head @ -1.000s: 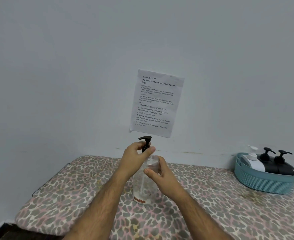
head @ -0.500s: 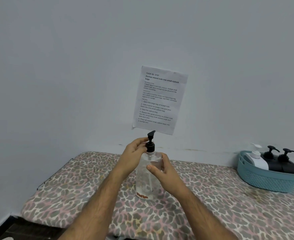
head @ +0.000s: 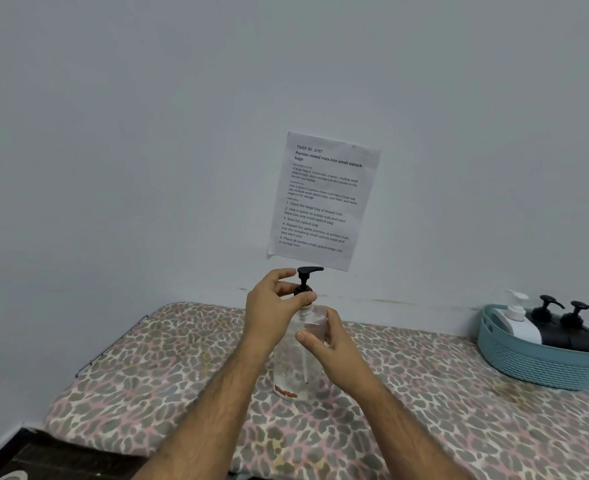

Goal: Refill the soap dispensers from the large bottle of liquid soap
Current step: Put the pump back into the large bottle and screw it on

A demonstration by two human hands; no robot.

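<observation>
A clear plastic pump bottle (head: 291, 370) stands upright on the leopard-print table cover (head: 168, 368), near the middle. It has a black pump head (head: 307, 277) with the spout pointing right. My left hand (head: 274, 306) pinches the black collar at the base of the pump. My right hand (head: 324, 344) wraps the upper body of the bottle from the right. The bottle looks nearly empty, with a red-brown label strip at its base.
A teal ribbed basket (head: 535, 363) at the far right holds a white dispenser (head: 514, 320) and two black dispensers (head: 563, 327) lying against each other. A printed sheet (head: 324, 199) hangs on the grey wall behind. The table's left edge drops to a dark floor.
The pump spout has turned, from pointing away half a second ago to pointing right now. My left fingers shifted around the collar. The bottle stayed in place.
</observation>
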